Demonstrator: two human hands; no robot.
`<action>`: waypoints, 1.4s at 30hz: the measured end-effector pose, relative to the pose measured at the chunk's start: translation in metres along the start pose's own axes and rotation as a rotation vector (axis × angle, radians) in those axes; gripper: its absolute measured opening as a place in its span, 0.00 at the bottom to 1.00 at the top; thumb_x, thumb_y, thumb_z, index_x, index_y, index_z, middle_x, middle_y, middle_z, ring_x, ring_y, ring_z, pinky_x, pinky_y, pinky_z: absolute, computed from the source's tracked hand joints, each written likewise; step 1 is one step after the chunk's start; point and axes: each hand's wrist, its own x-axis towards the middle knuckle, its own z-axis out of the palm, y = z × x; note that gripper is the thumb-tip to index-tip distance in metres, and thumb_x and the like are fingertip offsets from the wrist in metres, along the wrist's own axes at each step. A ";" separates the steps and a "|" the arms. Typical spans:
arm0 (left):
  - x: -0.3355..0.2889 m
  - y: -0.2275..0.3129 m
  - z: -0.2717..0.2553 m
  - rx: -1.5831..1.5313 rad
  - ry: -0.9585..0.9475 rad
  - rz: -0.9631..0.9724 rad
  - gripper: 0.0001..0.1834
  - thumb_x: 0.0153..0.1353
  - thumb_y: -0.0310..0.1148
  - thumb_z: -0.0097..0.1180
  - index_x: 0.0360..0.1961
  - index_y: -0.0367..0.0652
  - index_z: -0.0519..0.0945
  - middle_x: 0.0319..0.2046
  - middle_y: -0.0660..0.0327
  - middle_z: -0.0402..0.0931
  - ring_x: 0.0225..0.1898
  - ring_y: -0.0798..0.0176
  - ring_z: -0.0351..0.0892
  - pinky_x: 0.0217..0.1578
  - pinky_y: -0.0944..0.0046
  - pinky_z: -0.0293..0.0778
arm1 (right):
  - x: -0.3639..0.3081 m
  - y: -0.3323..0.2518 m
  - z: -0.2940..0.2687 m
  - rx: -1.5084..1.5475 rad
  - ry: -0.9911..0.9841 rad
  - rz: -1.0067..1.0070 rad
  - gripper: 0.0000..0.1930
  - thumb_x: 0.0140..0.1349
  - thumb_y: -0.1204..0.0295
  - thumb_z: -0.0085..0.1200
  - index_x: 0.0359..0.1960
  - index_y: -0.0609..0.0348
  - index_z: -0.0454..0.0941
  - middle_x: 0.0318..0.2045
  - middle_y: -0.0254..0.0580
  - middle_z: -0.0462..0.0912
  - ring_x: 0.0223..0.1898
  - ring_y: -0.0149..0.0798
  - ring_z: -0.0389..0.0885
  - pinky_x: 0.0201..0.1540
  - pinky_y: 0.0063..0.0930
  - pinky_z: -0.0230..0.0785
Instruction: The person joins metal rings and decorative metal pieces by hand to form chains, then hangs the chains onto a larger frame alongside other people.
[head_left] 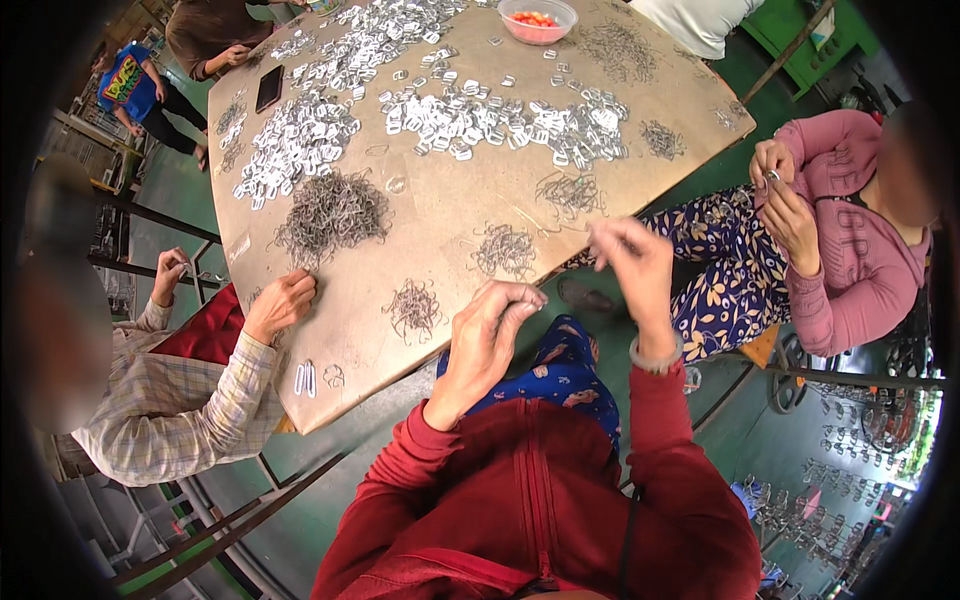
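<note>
My left hand (pixel 490 335) is held just off the near edge of the table, thumb and fingers pinched together. Something tiny may be at its fingertips, too small to name. Raised to the right of it is my right hand (pixel 640 270), its fingers bent and smeared by motion, so I cannot see whether it holds anything. The two hands are apart. Nearest to them on the tabletop lie a small heap of thin bent wire pieces (pixel 503 250) and another wire heap (pixel 413 309).
The paper-covered table (pixel 440 200) bears many flat silvery buckle-like pieces (pixel 450 120), a big wire heap (pixel 335 215), a phone (pixel 269 88) and a plastic bowl (pixel 537 22). A co-worker's hand (pixel 283 305) rests at the left; a pink-sleeved person (pixel 840 230) sits at the right.
</note>
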 end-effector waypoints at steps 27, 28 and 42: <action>-0.011 0.007 -0.002 -0.071 0.102 0.267 0.04 0.57 0.24 0.56 0.34 0.37 0.77 0.29 0.58 0.76 0.33 0.55 0.74 0.36 0.60 0.70 | -0.052 -0.045 0.031 0.261 -0.125 -0.119 0.09 0.52 0.89 0.55 0.36 0.71 0.78 0.33 0.47 0.79 0.28 0.31 0.76 0.32 0.19 0.70; -0.013 0.007 -0.001 -0.063 0.109 0.241 0.04 0.57 0.24 0.56 0.34 0.37 0.77 0.29 0.57 0.76 0.33 0.55 0.74 0.36 0.60 0.70 | -0.054 -0.043 0.034 0.299 -0.121 -0.112 0.09 0.53 0.89 0.55 0.37 0.71 0.78 0.34 0.47 0.79 0.28 0.31 0.76 0.31 0.20 0.70; -0.021 -0.099 -0.142 0.547 0.419 -0.171 0.10 0.56 0.29 0.57 0.40 0.41 0.81 0.38 0.54 0.79 0.37 0.56 0.79 0.35 0.61 0.74 | -0.066 -0.027 0.046 0.468 -0.204 0.026 0.10 0.52 0.90 0.53 0.37 0.70 0.78 0.32 0.49 0.77 0.27 0.35 0.76 0.28 0.24 0.73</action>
